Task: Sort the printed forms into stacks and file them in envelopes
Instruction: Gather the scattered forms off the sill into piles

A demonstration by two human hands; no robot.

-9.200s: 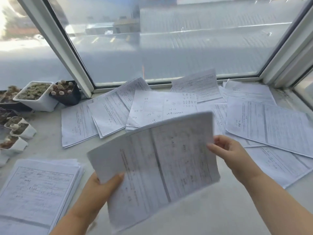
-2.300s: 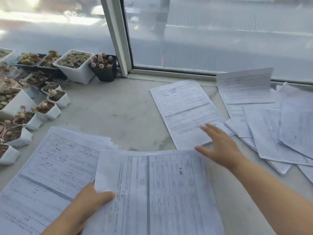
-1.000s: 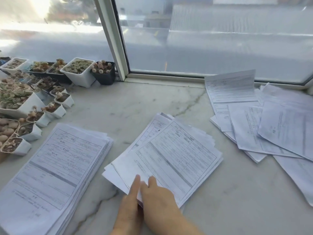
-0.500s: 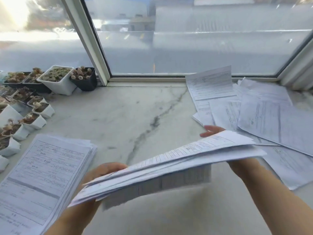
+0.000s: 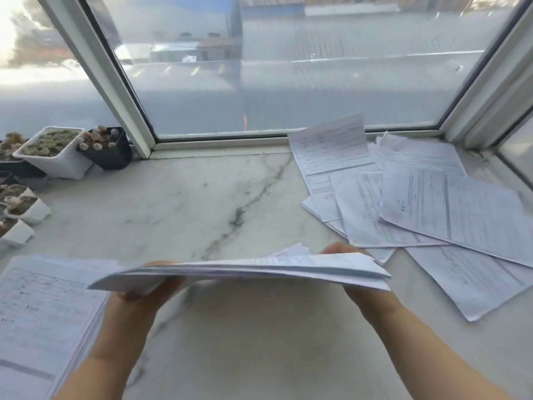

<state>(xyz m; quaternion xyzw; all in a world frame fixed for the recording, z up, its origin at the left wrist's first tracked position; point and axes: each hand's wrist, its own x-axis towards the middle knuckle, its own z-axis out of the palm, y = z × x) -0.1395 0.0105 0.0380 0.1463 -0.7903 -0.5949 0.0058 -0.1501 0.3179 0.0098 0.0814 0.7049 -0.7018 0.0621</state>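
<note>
Sheaf of white printed forms [image 5: 245,269] levelled edge-on since half a second earlier, left hand [image 5: 144,290] and right hand [image 5: 363,287] fingers still grasping its ends above white marble worktop [image 5: 202,203].

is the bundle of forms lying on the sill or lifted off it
Lifted. The bundle hangs roughly flat above the marble sill, gripped at its ends by the left hand and right hand.

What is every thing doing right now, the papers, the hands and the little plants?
Bundle of forms: lifted off the sill, nearly flat, gripped at both ends.
Left hand: grips the bundle's left end.
Right hand: grips its right end.
Neat stack: lying flat.
Loose forms: scattered, overlapping.
Plant pots: upright.
</note>
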